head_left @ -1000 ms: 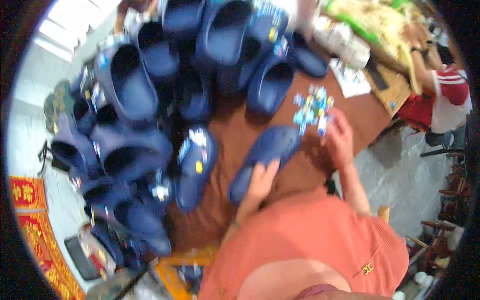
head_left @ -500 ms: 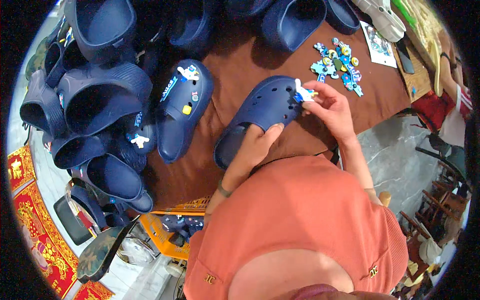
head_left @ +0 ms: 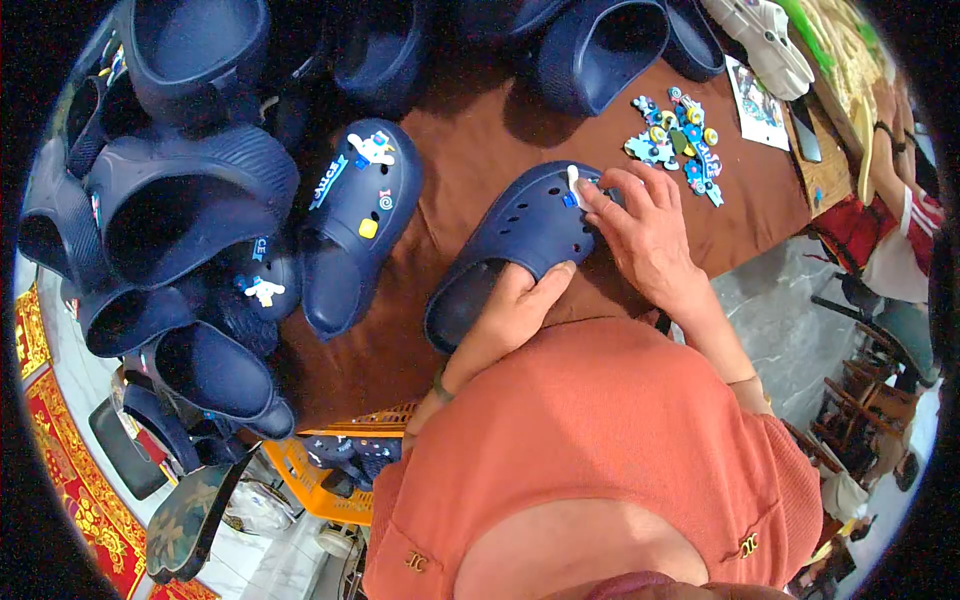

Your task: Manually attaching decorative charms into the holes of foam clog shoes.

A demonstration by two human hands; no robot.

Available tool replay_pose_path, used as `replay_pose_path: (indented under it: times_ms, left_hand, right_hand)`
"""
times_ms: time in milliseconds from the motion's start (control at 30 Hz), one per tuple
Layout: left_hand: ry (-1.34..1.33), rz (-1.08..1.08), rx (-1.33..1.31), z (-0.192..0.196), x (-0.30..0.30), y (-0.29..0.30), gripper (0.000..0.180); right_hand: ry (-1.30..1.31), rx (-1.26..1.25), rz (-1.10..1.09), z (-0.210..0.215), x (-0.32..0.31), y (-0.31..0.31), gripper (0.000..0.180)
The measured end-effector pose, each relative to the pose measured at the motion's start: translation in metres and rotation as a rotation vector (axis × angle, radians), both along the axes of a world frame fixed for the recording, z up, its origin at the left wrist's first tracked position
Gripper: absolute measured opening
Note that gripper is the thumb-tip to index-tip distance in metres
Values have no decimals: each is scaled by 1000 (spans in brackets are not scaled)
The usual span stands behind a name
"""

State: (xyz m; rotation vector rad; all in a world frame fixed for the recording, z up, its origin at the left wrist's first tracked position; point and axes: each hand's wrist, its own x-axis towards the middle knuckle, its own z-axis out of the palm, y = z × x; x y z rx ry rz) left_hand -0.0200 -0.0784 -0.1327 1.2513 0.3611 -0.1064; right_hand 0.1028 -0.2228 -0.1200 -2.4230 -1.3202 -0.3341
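In the head view, a plain navy clog (head_left: 520,245) lies on the brown desk (head_left: 470,140), its long axis running from the heel opening near the person up and right to the toe. The left hand (head_left: 510,305) is clamped on the heel rim; the right hand (head_left: 640,225), nearer the toe, pinches a small white charm (head_left: 574,182) against it. Beyond the toe lies a charm pile (head_left: 680,135); left of the clog sits a decorated clog (head_left: 355,220), nothing between.

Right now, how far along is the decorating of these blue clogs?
One navy clog beside the work already carries several charms. In hand: the left hand steadies a plain navy clog while the right hand presses a small white charm onto its toe. Left: a pile of loose charms on the brown table, and many clogs stacked to the left, some bare as far as I can see.
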Motion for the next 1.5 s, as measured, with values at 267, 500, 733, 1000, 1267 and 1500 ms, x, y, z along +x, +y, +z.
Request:
replay_pose_path:
  times_ms: [267, 500, 733, 1000, 1267, 1500]
  left_hand:
    - [262, 3, 235, 31, -19, 10, 44]
    - [134, 22, 49, -6, -23, 8, 42]
    - [175, 19, 56, 2, -8, 3, 33]
    - [115, -105, 285, 15, -21, 0, 41]
    - [-81, -570, 941, 43, -45, 11, 43]
    - [-251, -274, 571, 11, -16, 16, 32]
  right_hand:
    - [-58, -238, 138, 19, 0, 10, 23]
    - [-77, -503, 341, 34, 18, 3, 37]
    - [-15, -468, 480, 31, 45, 7, 28]
    - [110, -171, 426, 7, 52, 1, 27]
    - [1030, -145, 302, 23, 47, -20, 59]
    - [913, -191, 285, 31, 45, -11, 70]
